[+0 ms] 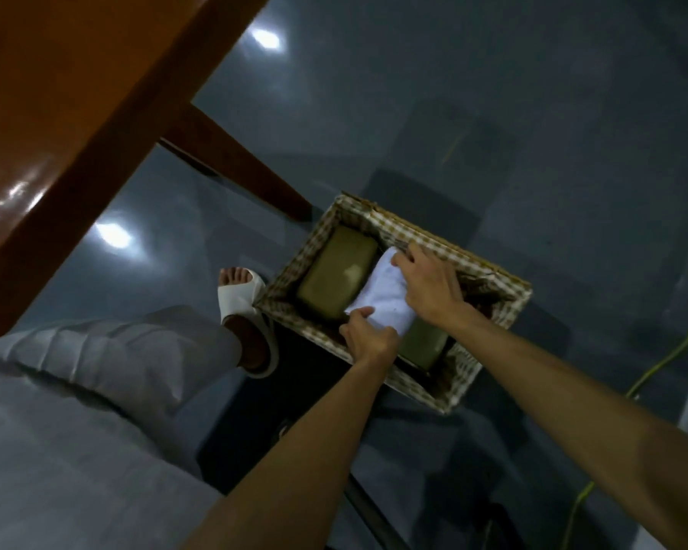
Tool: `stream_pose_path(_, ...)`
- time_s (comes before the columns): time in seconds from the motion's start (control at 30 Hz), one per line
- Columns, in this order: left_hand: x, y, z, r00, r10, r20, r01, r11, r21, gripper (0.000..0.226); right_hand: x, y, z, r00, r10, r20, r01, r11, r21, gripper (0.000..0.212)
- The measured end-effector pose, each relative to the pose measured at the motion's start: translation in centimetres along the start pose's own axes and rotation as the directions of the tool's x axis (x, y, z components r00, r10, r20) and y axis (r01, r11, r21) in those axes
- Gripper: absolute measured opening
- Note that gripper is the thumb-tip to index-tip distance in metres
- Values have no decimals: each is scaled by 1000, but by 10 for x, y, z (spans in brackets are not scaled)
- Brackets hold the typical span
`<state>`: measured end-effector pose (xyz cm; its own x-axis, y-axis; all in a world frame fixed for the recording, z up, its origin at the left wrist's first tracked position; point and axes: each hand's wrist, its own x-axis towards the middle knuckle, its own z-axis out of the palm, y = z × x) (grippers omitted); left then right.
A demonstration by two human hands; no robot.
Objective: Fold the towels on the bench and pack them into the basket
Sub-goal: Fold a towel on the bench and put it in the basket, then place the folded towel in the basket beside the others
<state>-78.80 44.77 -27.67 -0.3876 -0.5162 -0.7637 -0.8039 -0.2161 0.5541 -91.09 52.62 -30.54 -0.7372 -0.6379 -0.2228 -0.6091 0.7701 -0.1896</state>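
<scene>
Basket (290, 271): one, rectangular and woven, lined with brown-and-white checked cloth folded over the rim; it is set on the floor beside the bench leg.
White towel (382, 295): one, soft cloth folded into a thick oblong; it is held inside the basket, across the middle, between the two olive pieces.
Olive towels: two, each folded into a flat, round-cornered block; the far olive towel (338, 271) lies at the basket's left end, the near olive towel (422, 343) is partly covered by the white one.
Left hand (368, 335): fingers are curled round the near end of the white towel, which is gripped.
Right hand (429, 283): laid over the far end of the white towel, fingers bent over its edge and holding it.
Bench (76, 113): one, glossy reddish-brown wood with a slanted leg.
Floor (453, 93): dark, shiny tiles in which two lamps are mirrored.
Sandal (239, 299): one, white and open-toed, touching the basket's corner.
Cable (660, 363): one, thin and yellow-green, on the floor at the right.
</scene>
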Motion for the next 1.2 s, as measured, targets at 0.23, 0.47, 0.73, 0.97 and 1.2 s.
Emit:
stream_pose_path(0.23,30,-2,1,990,-10,141,-26,967,255,52,19,-7,33,999,44,-6,-44,999,-16,59)
stream_pose_path(0.47,56,0,3,980,-116,160,23,871,490,63,32,3,76,951,-47,-307,39,999,-29,26)
stream_pose_path(0.73,20,-44,16,822,321,471,-543,189,819,92,34,1,105,922,-7,-387,-31,995,-93,22)
stream_pose_path(0.97,54,-32,13,842,-21,539,-513,277,812,108,21,-4,86,818,-149,-556,161,987,-26,23)
stream_pose_path(1.2,82,-25,-7,821,-20,570,-548,250,798,117,41,16,105,993,77,85,-84,993,78,34)
